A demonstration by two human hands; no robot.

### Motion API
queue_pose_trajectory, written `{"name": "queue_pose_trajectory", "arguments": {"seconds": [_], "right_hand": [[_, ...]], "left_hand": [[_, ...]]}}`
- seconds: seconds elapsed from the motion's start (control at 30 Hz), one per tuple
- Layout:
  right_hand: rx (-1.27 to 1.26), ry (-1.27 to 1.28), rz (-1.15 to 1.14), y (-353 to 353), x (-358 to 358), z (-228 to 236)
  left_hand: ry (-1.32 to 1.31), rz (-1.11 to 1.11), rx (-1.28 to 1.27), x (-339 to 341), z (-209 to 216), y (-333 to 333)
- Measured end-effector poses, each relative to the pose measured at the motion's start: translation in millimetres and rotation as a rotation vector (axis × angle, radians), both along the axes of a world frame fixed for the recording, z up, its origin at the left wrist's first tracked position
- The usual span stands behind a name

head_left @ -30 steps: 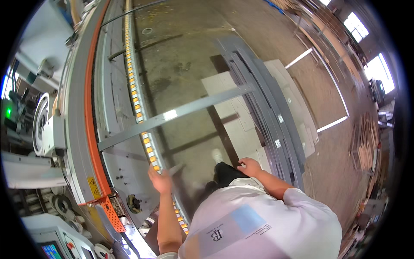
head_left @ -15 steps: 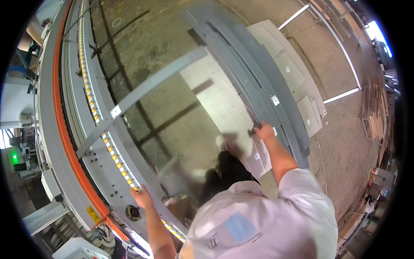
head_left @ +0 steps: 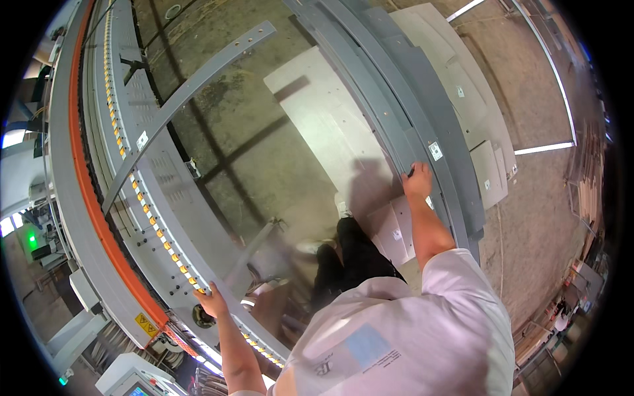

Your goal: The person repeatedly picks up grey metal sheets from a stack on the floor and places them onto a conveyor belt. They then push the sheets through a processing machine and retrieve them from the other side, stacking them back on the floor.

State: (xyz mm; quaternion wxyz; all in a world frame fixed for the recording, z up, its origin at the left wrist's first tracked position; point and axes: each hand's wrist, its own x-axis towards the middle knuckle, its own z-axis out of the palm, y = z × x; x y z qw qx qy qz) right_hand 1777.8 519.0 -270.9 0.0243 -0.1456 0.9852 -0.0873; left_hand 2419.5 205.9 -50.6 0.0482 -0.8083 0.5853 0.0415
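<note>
My left hand [head_left: 210, 301] rests on the near end of the machine's yellow-and-white roller track [head_left: 155, 228], thumb raised and fingers stretched over the edge, holding nothing visible. My right hand [head_left: 419, 181] is at the stack of long dark grey panels [head_left: 396, 99], its fingers bent over the inner edge of an upper panel; a small dark spot shows by the fingertips. A long narrow grey strip panel [head_left: 191, 84] with a white label lies across the roller track. One end reaches the orange-edged machine; the other, with a few holes, sticks out over the floor.
Light boards [head_left: 323, 119] lie under and inside the stack, near my feet. Beyond it are more pale labelled panels [head_left: 485, 132]. White lines [head_left: 545, 148] mark the floor at right. A metal support arm [head_left: 254, 247] juts from the machine near my legs. A control screen [head_left: 135, 383] stands at lower left.
The strip panel's outer end has swung up and away from the stack, now clear of it. My right hand has shifted slightly up along the panel edge; my left hand stays on the track.
</note>
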Motion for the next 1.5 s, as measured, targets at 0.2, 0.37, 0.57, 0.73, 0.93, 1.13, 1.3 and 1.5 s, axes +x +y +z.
{"name": "queue_pose_trajectory", "arguments": {"seconds": [0.2,0.37,0.57,0.73,0.93,1.13,1.3,1.5], "right_hand": [[0.071,-0.066,0.066,3,-4,5],[0.162,-0.066,0.192,-6,-1,33],[0.208,-0.091,0.110,-22,7,32],[-0.005,-0.341,0.089,-36,20,94],[-0.231,-0.468,0.451,-52,81,188],[-0.145,-0.451,0.575,-43,144,225],[-0.145,-0.536,0.788,-40,200,276],[0.124,-0.560,0.966,-23,234,308]], "left_hand": [[-0.004,0.007,-0.045,22,-18,1],[-0.004,-0.016,-0.127,1,-2,4],[0.087,0.006,-0.143,-10,11,4],[0.042,0.024,-0.110,-6,11,2],[0.169,0.027,-0.119,1,21,5],[0.292,0.045,-0.137,16,30,7],[0.547,-0.014,-0.335,44,12,15],[1.002,0.194,-0.443,62,40,38]]}}
